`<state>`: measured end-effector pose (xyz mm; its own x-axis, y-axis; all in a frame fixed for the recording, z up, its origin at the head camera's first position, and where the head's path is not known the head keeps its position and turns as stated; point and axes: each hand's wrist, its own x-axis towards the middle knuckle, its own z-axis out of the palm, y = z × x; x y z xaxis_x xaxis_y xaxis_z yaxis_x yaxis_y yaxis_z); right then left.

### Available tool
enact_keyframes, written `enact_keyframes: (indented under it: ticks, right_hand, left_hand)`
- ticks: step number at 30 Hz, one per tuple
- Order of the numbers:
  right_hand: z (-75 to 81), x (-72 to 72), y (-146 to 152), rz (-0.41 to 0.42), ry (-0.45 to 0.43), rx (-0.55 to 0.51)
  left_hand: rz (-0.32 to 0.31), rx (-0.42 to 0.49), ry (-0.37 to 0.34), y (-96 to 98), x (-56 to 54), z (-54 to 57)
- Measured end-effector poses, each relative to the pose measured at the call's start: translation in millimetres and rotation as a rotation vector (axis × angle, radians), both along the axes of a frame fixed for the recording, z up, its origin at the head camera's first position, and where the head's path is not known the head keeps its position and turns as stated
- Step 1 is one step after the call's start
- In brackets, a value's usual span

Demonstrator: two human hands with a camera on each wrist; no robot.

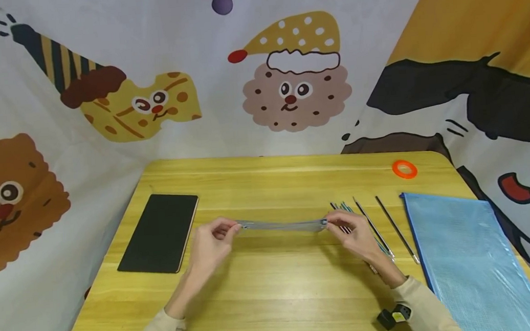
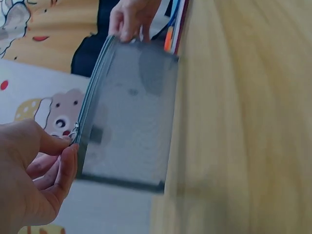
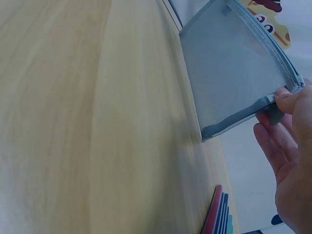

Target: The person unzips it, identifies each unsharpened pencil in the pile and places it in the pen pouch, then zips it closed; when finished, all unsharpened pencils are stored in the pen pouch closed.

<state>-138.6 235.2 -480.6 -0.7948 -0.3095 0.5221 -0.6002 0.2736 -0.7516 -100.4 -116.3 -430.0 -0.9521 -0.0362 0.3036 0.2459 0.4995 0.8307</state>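
Landmark: the yellow wooden table (image 1: 274, 298) is taken as the reference for every place below.
Left hand: the left hand (image 1: 210, 246) is seen over the near middle of the table, its thumb and forefinger pinched on the zip end of the grey translucent mesh zip pouch (image 1: 280, 226); in the left wrist view the fingers (image 2: 66, 165) are closed at the zip pull (image 2: 74, 132).
Right hand: the right hand (image 1: 355, 233) is seen to the right of the left hand over the table, its thumb and fingers pinched on the pouch's other end; in the right wrist view the thumb (image 3: 292, 100) is pressed on the corner of the pouch (image 3: 234, 78).
Pouch: it is held stretched between both hands, raised over the middle of the table, upright on edge with the zip uppermost.
Blue pouch: a large blue mesh zip pouch (image 1: 465, 259) is laid flat at the table's right edge.
Pens: a loose row of thin dark pens (image 1: 380, 226) is laid on the table between the right hand and the blue pouch.
Notebook: a black rectangular notebook (image 1: 159, 232) is laid flat on the table's left side.
Ring: a small orange ring (image 1: 405, 169) is laid near the table's far right corner.
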Motion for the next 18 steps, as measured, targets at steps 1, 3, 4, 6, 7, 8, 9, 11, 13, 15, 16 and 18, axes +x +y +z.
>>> enact_keyframes:
  ticks: [1,3,4,6,7,8,9,11,13,15,16,18]
  right_hand:
    - [0.5,0.1,0.8,-0.01,0.006,-0.004]
    - [2.2,0.2,2.0,-0.021,0.018,-0.007]
    - [2.4,0.0,2.7,-0.016,0.023,-0.015]
    - [4.7,0.4,2.8,-0.021,0.02,-0.022]
    - [6.2,0.9,2.7,-0.023,0.014,-0.017]
    - [8.4,1.6,2.4,-0.023,0.007,-0.012]
    - [11.2,2.5,1.8,-0.023,0.002,-0.011]
    - [18.1,5.0,-0.6,-0.022,0.013,-0.003]
    - [25.4,7.3,-3.6,-0.02,0.031,0.007]
    - [32.1,9.2,-6.6,-0.024,0.041,0.016]
    - [34.5,9.4,-7.8,-0.026,0.044,0.022]
    - [37.6,8.6,-9.8,-0.026,0.034,0.028]
  left_hand:
    - [0.016,-0.013,-0.001,-3.8,0.3,2.4]
    - [0.043,-0.047,-0.003,-11.0,1.2,6.9]
    - [0.054,-0.061,0.002,-14.4,1.7,8.5]
    - [0.075,-0.085,-0.001,-20.6,2.8,10.9]
    - [0.081,-0.09,-0.007,-23.2,3.5,11.7]
    - [0.088,-0.096,-0.012,-25.6,4.0,12.0]
    - [0.095,-0.099,-0.015,-27.7,4.4,12.0]
    - [0.1,-0.103,-0.017,-31.4,4.9,11.1]
    - [0.093,-0.103,-0.023,-34.2,4.9,10.0]
    - [0.068,-0.109,-0.033,-37.0,4.2,9.1]
    - [0.048,-0.118,-0.042,-38.7,3.8,8.7]
    - [-0.009,-0.143,-0.076,-43.0,3.0,8.4]
